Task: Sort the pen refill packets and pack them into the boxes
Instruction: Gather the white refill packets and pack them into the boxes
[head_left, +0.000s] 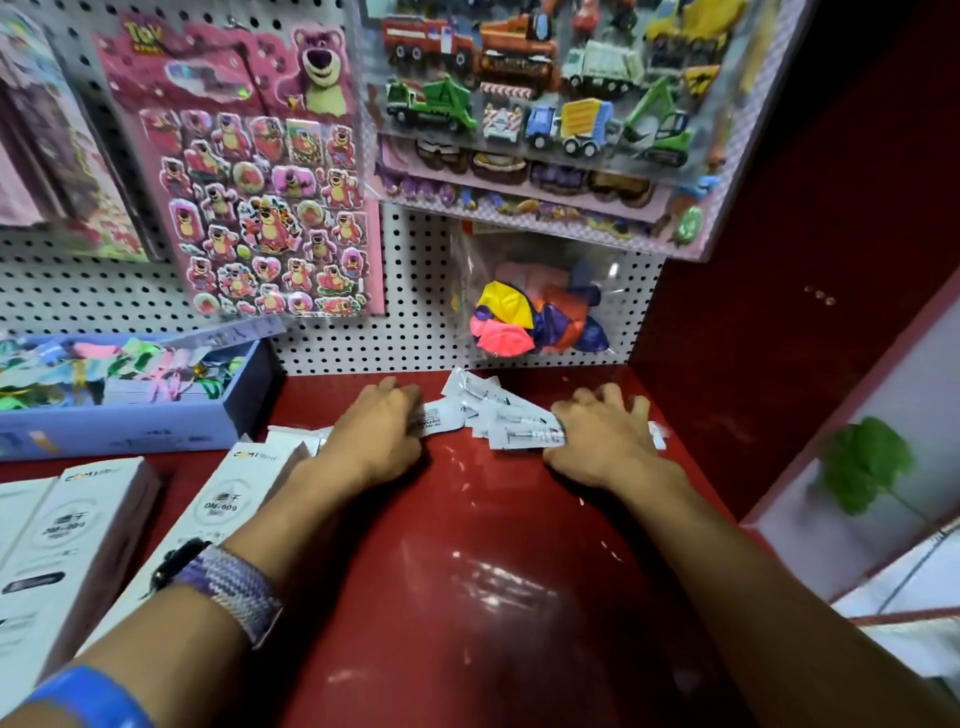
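A loose heap of white pen refill packets (493, 415) lies at the back of the red shelf (467, 545), against the pegboard. My left hand (376, 431) rests on the heap's left end, fingers curled down over a packet with a barcode. My right hand (602, 436) lies on the right end, fingers spread and bent over the packets, one packet edge showing past its little finger. Two white boxes stand at the left: one (228, 514) beside my left forearm, another (67, 545) further left.
A lilac box (119, 436) full of colourful trinkets sits at the back left. A sticker sheet (260, 171), toy truck packs (545, 104) and a bag of balloons (535, 312) hang on the pegboard above. A red side wall (779, 312) closes the right.
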